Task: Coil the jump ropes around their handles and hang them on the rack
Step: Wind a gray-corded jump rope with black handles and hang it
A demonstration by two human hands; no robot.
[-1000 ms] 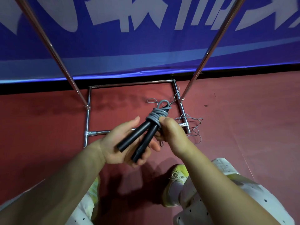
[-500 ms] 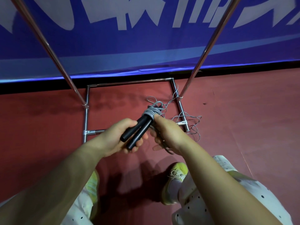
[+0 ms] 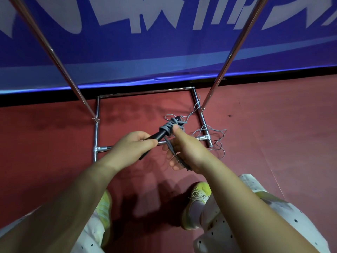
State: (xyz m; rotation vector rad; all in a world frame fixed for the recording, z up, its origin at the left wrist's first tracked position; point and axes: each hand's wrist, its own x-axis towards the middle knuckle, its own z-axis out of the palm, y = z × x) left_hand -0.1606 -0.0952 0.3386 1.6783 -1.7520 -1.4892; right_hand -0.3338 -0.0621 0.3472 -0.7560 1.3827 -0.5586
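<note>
- The left hand (image 3: 130,149) is wrapped around the black handles (image 3: 158,136) of a jump rope, fingers curled over the top; the handles run up and away from it toward the right hand, with their lower end poking out below the fist.
- The grey rope (image 3: 166,128) is wound in several tight turns around the far end of the handles, just beyond the left hand's knuckles and just left of the right thumb.
- The right hand (image 3: 184,148) has its thumb against the coil, and a loop of rope runs down across its palm; the lower fingers are partly curled under that loop.
- Beyond and to the right of the right hand, more loose grey cord (image 3: 213,136) lies tangled on the red floor (image 3: 273,134), draped over a bar of the metal rack (image 3: 97,125).
- The rack's base frame sits on the floor directly past both hands, and its two slanted poles rise to either side.
- Behind the rack hangs a blue banner (image 3: 164,52) with white lettering.
- Below the hands, yellow-green shoes (image 3: 198,198) and pale dotted trousers (image 3: 218,230) show.
</note>
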